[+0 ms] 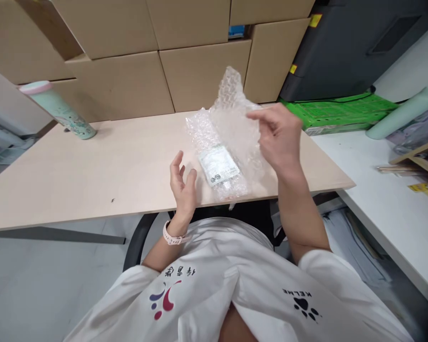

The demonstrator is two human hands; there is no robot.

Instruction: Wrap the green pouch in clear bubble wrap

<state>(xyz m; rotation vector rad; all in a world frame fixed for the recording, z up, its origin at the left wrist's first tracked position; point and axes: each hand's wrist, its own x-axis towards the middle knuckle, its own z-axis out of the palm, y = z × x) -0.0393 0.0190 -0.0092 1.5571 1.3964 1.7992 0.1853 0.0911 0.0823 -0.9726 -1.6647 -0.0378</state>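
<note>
A sheet of clear bubble wrap point(228, 118) lies on the light wooden table point(92, 171), part of it raised upright. My right hand point(280, 135) pinches the raised flap near its right edge, fingers closed on it. Under the wrap rests a small flat white packet with a printed label point(218, 166). My left hand point(181, 183) hovers open just left of the packet, fingers apart and slightly curled, holding nothing. A pale pink watch sits on my left wrist.
A mint-green bottle with a pink lid point(59, 110) stands at the table's far left. Cardboard boxes point(135, 61) are stacked behind the table. A green crate point(337, 114) and a dark machine point(353, 42) sit at the right, beside a white counter point(388, 204).
</note>
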